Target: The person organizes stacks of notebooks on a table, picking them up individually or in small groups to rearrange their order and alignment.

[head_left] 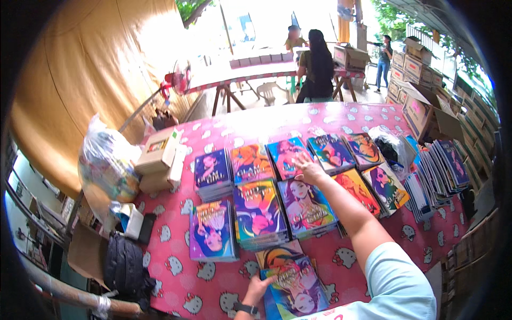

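Observation:
Several stacks of colourful paperback books lie in rows on a table with a pink patterned cloth point(176, 266). My right hand point(308, 169) reaches far across and rests flat on the top book of a pink-and-blue stack point(287, 154) in the back row. My left hand point(258, 289), with a dark watch on the wrist, grips the left edge of the blue-and-pink book point(296, 288) topping the nearest stack. A purple stack point(308, 207) lies under my right forearm.
Small cardboard boxes point(158, 154) and a stuffed plastic bag point(106, 165) sit at the table's left, a black bag point(125, 266) below them. Fanned book piles point(440, 170) and an open carton point(426, 114) are at right. People stand by far tables.

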`<state>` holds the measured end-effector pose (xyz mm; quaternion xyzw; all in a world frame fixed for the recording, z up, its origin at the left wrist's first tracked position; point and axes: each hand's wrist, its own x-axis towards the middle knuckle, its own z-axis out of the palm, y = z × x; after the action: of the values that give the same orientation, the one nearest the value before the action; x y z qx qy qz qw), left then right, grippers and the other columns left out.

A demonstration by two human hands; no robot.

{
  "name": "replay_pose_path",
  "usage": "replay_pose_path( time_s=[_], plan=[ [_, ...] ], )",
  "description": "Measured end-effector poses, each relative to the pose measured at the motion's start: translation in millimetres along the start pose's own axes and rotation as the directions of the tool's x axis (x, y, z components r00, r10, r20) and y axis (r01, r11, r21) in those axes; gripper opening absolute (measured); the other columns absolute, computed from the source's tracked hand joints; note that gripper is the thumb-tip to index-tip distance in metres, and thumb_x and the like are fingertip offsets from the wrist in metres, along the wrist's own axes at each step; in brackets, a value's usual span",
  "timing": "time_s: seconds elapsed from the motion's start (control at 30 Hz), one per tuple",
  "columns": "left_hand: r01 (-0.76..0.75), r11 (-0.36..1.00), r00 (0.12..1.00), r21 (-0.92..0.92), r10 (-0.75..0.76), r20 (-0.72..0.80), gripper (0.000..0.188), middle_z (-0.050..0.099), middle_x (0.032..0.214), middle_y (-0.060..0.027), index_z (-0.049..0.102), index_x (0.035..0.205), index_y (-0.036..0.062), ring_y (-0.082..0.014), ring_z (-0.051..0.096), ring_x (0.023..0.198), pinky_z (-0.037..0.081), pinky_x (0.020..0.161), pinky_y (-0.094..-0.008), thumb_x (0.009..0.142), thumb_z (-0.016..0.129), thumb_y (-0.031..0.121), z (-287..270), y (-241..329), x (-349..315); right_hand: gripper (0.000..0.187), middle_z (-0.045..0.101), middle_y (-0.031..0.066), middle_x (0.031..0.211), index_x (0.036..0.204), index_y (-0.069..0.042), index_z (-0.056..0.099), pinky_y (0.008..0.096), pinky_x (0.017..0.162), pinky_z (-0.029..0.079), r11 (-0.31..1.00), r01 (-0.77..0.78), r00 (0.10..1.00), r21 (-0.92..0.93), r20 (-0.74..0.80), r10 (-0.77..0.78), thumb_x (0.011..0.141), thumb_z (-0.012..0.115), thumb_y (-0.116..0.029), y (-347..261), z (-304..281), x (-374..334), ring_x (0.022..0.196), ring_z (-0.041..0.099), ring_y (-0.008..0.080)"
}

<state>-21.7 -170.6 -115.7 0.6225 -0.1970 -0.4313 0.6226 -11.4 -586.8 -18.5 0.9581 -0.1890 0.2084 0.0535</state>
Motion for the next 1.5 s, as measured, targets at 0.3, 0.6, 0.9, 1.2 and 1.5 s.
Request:
replay_pose_path(
  time_s=[0.3,0.6,0.9,1.2,1.5],
  plan=[
    [0.109,0.978,0.994,0.180,-0.105,-0.034,0.053,0.058,0.110,-0.0104,0.051,0.116,-0.0003,-0.0195,0.054,0.098,0.042,0.087,-0.0315,0.076,0.070,0.029,-5.3,5.5,-5.3,0.004,0.059,0.0118,0.066,0.074,-0.009,0.062,0.0358,0.054,0.045,0.855,0.216,0.829,0.473,-0.551,0.096,0.075,0.058,-0.009,-11.7,-61.6,1.3,0.061,0.058,0.0270],
    [-0.002,0.997,0.999,-0.083,0.006,0.044,0.060,0.056,0.109,-0.0064,0.041,0.125,0.0020,-0.0149,0.054,0.097,0.043,0.087,-0.0286,0.078,0.067,0.029,8.1,11.9,-28.3,0.042,0.059,0.0129,0.112,0.103,-0.006,0.062,0.0410,0.093,0.040,0.515,0.247,0.912,0.821,-0.017,-0.410,0.074,0.069,-0.035,-159.2,-114.9,-167.7,0.107,0.051,0.0331],
    [0.221,0.972,0.918,0.085,-0.178,-0.356,0.056,0.062,0.098,-0.0104,0.054,0.110,-0.0047,-0.0159,0.059,0.086,0.048,0.079,-0.0299,0.076,0.070,0.037,-59.2,10.0,-48.3,0.025,0.060,0.0019,0.081,0.090,-0.015,0.062,0.0382,0.088,0.037,0.879,0.404,0.911,0.254,-0.201,-0.360,0.065,0.066,-0.014,-195.9,-45.0,-123.3,0.084,0.056,0.0188],
    [0.184,0.980,0.982,-0.078,-0.188,-0.038,0.041,0.063,0.089,-0.0029,0.060,0.100,0.0021,-0.0126,0.059,0.077,0.048,0.070,-0.0278,0.070,0.077,0.025,-94.7,23.8,-63.9,0.032,0.066,0.0121,0.092,0.099,-0.009,0.066,0.0357,0.077,0.050,0.496,0.211,0.835,0.843,0.108,-0.539,0.073,0.071,-0.027,-221.5,-116.7,-84.6,0.086,0.062,0.0288],
    [0.263,0.942,0.931,-0.206,-0.305,-0.203,0.028,0.058,0.075,0.0030,0.060,0.089,0.0062,-0.0083,0.053,0.059,0.042,0.052,-0.0239,0.067,0.076,0.013,-95.4,28.0,-93.6,0.029,0.060,0.0034,0.105,0.099,-0.009,0.060,0.0364,0.085,0.044,0.992,0.039,0.994,0.119,0.098,-0.051,0.077,0.059,-0.029,-131.1,50.4,77.4,0.101,0.056,0.0207]
  ],
)
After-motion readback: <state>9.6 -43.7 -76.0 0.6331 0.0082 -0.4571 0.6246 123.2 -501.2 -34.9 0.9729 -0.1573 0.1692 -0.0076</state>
